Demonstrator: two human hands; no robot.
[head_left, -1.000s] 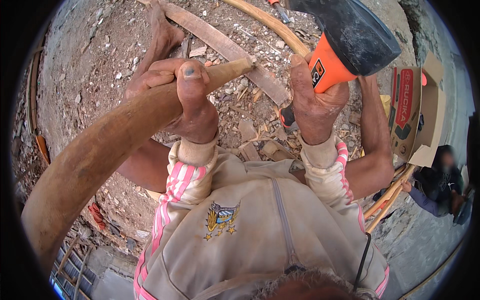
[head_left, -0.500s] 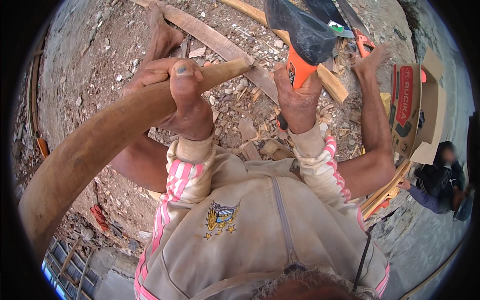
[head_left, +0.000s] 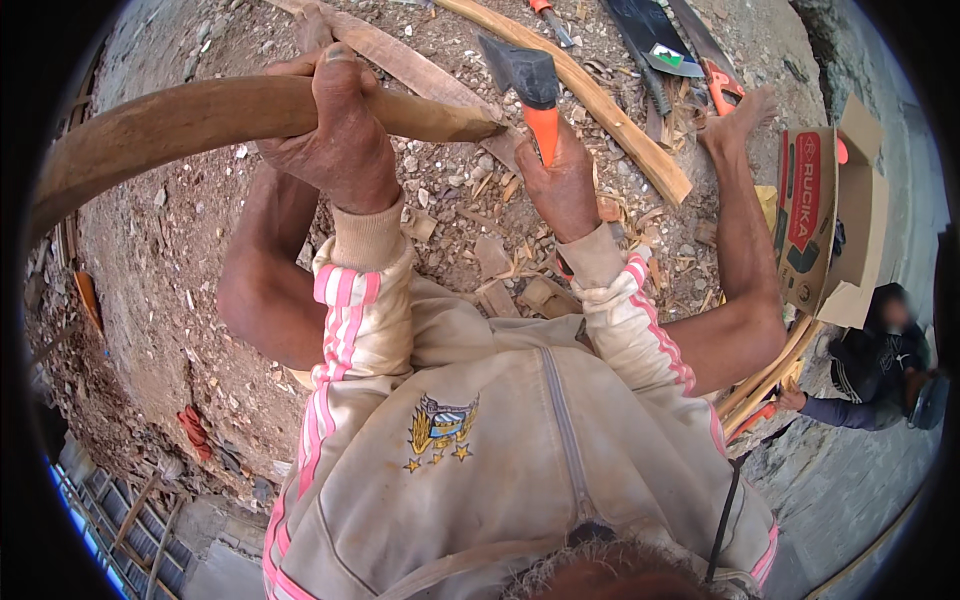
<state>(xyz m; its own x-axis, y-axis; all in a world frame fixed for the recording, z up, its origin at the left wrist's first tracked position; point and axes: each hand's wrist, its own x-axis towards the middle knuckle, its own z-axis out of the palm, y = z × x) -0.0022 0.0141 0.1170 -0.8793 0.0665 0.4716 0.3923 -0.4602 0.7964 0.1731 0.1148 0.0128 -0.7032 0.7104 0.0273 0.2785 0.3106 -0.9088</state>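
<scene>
My left hand (head_left: 340, 140) is wrapped around a thick, curved wooden pole (head_left: 190, 118) that reaches off to the far left. Its narrower right end comes to a stop over a flat wooden plank (head_left: 405, 65) lying on the ground; whether they touch I cannot tell. In my right hand (head_left: 563, 190) is a hatchet (head_left: 541, 130) with an orange handle and a black head. The hatchet head is raised just up and right of the pole's tip, apart from it.
A long pale timber (head_left: 585, 92) lies beyond my right hand. Further off are an orange-handled saw (head_left: 722, 88), a black blade (head_left: 650, 40) and an orange-handled tool (head_left: 550, 18). A cardboard box (head_left: 835, 215) stands at right, near a seated person (head_left: 885, 360). Wood chips litter the stony ground.
The hatchet has dropped from its raised position toward the pole's tip. My left hand has moved up and left, and the pole's far left end has swung upward in view.
</scene>
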